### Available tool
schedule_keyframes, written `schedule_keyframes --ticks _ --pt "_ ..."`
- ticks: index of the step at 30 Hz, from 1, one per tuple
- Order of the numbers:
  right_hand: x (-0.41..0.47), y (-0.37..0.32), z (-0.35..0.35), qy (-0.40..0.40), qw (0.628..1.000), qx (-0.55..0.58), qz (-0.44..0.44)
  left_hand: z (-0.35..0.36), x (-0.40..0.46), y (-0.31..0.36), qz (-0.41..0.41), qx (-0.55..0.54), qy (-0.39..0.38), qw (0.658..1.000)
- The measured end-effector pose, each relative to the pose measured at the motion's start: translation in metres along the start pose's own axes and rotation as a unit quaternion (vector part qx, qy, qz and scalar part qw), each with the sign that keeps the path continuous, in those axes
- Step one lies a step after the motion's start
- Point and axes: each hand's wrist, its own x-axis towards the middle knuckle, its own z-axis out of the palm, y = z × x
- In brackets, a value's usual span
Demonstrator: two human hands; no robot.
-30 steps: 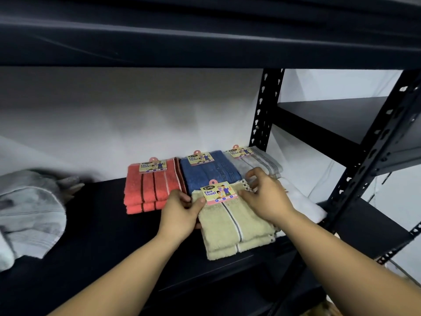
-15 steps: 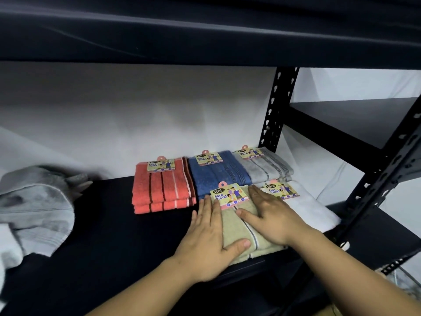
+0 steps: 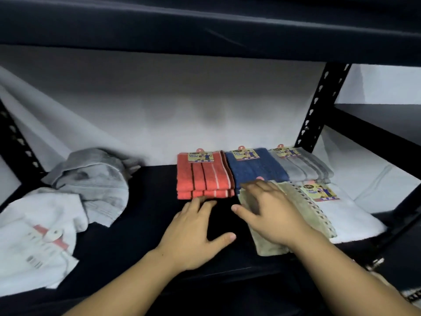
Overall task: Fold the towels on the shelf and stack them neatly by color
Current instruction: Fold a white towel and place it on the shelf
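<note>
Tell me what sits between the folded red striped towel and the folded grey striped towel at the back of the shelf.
In the head view, a folded blue towel lies between the folded red striped towel and the folded grey striped towel, touching both.

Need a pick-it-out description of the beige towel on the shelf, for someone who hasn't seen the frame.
Start at the black shelf and find the back row of folded towels: red towel, blue towel, grey towel. The beige towel lies in front of the blue one, under the right hand, partly over a white towel. It is the only olive-beige one, with a checked border strip.
</note>
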Motion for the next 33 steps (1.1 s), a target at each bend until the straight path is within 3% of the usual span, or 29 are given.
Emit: schedule_keyframes --ticks 6,9,12,15,20,24,33 --pt "0.011 -0.085 0.050 -0.048 0.992 0.066 -0.097 -0.028 -0.057 -0.065 -0.041 0.045 0.017 0.998" --pt "0.012 -0.106 0.082 -0.098 0.989 0.067 -0.085 -0.042 -0.077 -0.084 -0.033 0.049 0.047 0.997" --pt "0.008 -0.110 0.096 -0.093 0.992 0.033 -0.072 -0.063 -0.086 -0.103 -0.036 0.083 0.125 0.988" --pt "0.006 -0.106 0.095 -0.094 0.992 0.041 -0.075 -0.089 -0.097 -0.128 -0.113 0.158 0.175 0.965" --pt "0.005 -0.104 0.098 -0.087 0.992 0.056 -0.069 -0.104 -0.127 -0.178 -0.312 0.248 0.122 0.909" --pt "0.005 -0.103 0.097 -0.091 0.992 0.071 -0.059 -0.091 -0.138 -0.195 -0.367 0.191 0.110 0.904" --pt "0.002 -0.106 0.092 -0.076 0.992 0.089 -0.050 -0.100 -0.143 -0.166 -0.304 0.017 0.220 0.927"
